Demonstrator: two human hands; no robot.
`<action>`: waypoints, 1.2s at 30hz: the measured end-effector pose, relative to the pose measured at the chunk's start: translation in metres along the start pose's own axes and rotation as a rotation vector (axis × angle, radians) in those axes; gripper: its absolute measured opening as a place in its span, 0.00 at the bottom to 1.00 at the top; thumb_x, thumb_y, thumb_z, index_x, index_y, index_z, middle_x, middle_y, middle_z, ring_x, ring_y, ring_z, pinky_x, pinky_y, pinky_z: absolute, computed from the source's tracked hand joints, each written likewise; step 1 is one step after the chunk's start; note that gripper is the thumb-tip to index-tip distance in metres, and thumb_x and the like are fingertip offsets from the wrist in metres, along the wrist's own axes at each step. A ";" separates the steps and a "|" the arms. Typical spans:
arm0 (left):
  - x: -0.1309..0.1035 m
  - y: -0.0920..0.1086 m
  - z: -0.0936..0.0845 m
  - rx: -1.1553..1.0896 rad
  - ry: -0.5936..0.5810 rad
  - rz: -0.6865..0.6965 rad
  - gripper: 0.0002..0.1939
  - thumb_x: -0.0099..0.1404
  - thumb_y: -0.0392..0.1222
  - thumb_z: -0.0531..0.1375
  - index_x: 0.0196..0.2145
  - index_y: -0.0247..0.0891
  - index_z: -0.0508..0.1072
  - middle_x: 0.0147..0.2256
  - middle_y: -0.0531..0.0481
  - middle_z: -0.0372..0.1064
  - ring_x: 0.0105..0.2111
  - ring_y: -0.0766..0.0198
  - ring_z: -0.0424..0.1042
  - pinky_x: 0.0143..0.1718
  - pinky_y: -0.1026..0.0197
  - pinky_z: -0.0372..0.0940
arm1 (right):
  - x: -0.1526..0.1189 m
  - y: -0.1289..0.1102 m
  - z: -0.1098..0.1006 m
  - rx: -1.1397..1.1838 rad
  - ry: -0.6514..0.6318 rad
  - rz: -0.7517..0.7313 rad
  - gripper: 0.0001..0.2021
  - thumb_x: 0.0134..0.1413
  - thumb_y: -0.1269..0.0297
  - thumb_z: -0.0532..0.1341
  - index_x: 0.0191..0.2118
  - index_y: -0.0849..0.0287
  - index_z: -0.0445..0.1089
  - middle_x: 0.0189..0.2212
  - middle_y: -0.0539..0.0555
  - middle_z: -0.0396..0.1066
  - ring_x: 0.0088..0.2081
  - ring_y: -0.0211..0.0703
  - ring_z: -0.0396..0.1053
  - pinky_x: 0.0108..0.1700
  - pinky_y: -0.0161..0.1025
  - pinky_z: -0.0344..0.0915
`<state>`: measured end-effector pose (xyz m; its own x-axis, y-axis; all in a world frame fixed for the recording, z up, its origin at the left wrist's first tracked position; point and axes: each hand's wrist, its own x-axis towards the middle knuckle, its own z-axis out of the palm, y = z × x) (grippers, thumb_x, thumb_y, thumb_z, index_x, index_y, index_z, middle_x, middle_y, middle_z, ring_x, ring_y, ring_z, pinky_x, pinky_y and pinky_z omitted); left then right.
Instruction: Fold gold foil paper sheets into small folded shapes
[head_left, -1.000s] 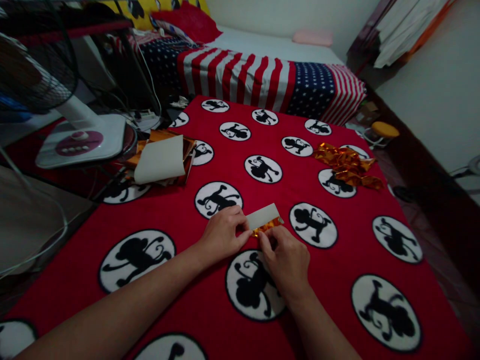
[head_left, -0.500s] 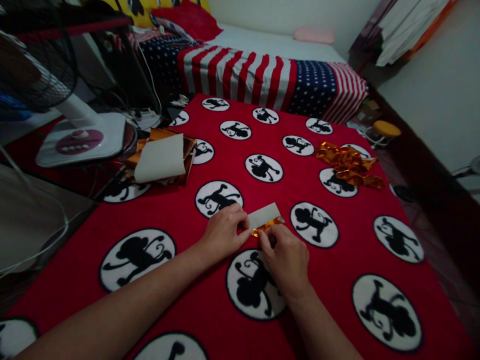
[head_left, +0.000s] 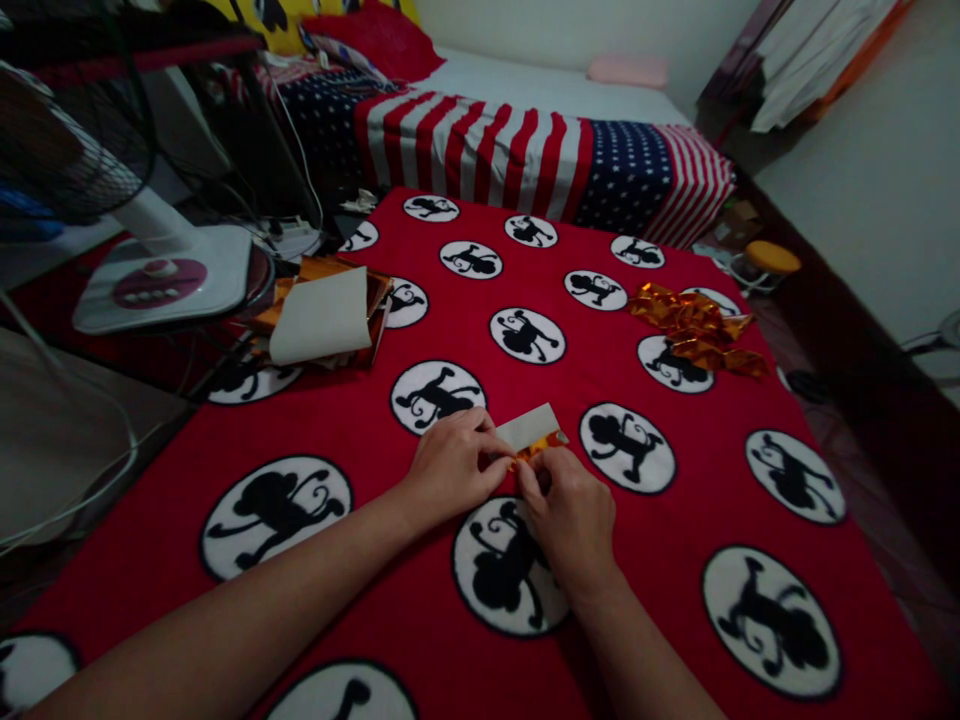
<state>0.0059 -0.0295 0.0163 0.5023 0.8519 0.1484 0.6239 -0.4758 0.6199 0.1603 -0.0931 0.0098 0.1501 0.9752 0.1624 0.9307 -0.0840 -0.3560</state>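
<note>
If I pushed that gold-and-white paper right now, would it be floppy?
The paper would probably bend easily: its gold strip looks creased. It seems thin, so it's likely light. It may not slide much, with the left hand and right hand holding it.

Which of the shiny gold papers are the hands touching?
The pale-and-gold strip between the left hand and right hand; the stack at left and crinkled pile at right lie apart.

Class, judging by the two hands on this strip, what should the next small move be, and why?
Perhaps fold the shiny orange near edge of the narrow pale paper strip farther over: left hand and right hand are both at that edge, and a pale band shows beyond.
</note>
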 end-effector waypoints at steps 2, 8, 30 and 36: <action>0.001 0.001 0.001 0.007 0.005 -0.014 0.07 0.61 0.42 0.61 0.34 0.46 0.81 0.33 0.52 0.68 0.35 0.64 0.66 0.34 0.62 0.60 | 0.000 0.001 0.001 0.001 0.018 -0.012 0.10 0.59 0.60 0.59 0.29 0.58 0.68 0.26 0.50 0.70 0.25 0.39 0.65 0.27 0.36 0.47; 0.002 0.002 0.003 0.039 -0.001 -0.013 0.06 0.60 0.41 0.62 0.33 0.48 0.80 0.33 0.52 0.67 0.35 0.64 0.67 0.36 0.61 0.60 | -0.009 0.009 -0.002 0.142 0.077 -0.131 0.08 0.62 0.64 0.55 0.34 0.59 0.68 0.30 0.53 0.69 0.29 0.39 0.67 0.29 0.34 0.56; 0.002 0.006 0.000 0.077 -0.009 -0.041 0.07 0.60 0.42 0.61 0.33 0.48 0.80 0.33 0.53 0.68 0.35 0.65 0.68 0.35 0.62 0.61 | -0.032 0.028 -0.015 -0.117 0.008 -0.363 0.12 0.65 0.63 0.53 0.40 0.56 0.74 0.28 0.52 0.66 0.28 0.36 0.63 0.28 0.33 0.52; 0.001 0.005 0.000 0.073 -0.006 -0.024 0.07 0.61 0.42 0.61 0.34 0.47 0.80 0.34 0.52 0.68 0.35 0.64 0.68 0.35 0.61 0.61 | -0.028 0.029 -0.012 -0.034 0.028 -0.408 0.12 0.65 0.63 0.53 0.45 0.61 0.70 0.32 0.54 0.69 0.31 0.38 0.66 0.31 0.33 0.57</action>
<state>0.0096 -0.0309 0.0195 0.4897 0.8623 0.1293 0.6780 -0.4698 0.5654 0.1870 -0.1249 0.0060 -0.2256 0.9239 0.3090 0.9259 0.3019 -0.2269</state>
